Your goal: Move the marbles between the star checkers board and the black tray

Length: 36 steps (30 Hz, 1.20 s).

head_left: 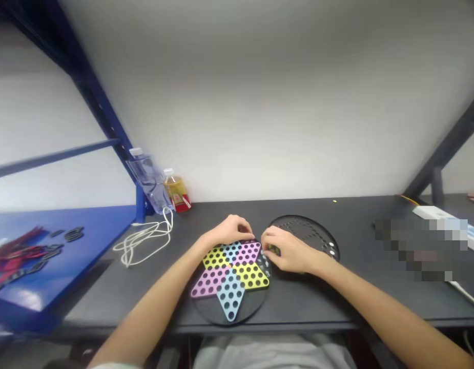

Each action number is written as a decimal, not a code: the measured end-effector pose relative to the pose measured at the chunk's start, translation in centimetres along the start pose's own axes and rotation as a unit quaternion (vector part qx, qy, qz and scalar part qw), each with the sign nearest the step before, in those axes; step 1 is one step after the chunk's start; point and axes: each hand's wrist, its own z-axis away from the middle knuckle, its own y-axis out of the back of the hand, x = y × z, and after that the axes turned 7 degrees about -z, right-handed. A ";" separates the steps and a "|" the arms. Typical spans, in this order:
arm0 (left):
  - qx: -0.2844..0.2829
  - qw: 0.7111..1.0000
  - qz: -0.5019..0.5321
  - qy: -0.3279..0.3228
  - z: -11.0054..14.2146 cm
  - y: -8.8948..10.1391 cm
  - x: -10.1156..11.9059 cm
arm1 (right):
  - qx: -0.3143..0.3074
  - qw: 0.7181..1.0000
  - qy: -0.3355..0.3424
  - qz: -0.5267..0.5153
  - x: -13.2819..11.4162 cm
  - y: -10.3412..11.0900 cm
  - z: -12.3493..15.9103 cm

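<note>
On the dark desk [329, 302], the left hand [231, 230] touches a star-shaped checkers board [231, 274]; the right hand [286, 251] curls just beside it, grip unclear.

From here I read this as a plain workroom, more office or lab than home. A dark bench top [329, 220] runs beneath the left hand [231, 230] and right hand [288, 250], set against a white wall [267, 102]. Beyond and left of the left hand stand blue steel shelving [102, 113], a plastic water bottle [148, 179], a bottled drink [177, 190] and a loose white cable [144, 241]. Well right of the right hand lies a white power strip [438, 218].
</note>
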 end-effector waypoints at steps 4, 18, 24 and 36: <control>0.017 1.000 -0.015 0.003 0.0 0.1 0.3 | -0.017 1.000 0.014 0.002 -0.4 0.1 0.0; 0.254 0.948 -0.055 0.186 1.7 2.6 -11.1 | 0.020 0.998 0.028 0.045 -0.5 -0.3 -0.3; 0.249 0.950 -0.091 0.164 1.3 2.0 -10.6 | -0.011 0.998 0.016 0.066 -0.8 -0.3 -0.3; 0.246 0.951 -0.097 0.160 1.4 2.0 -10.7 | 0.001 0.998 0.028 0.064 -1.0 -0.3 -0.1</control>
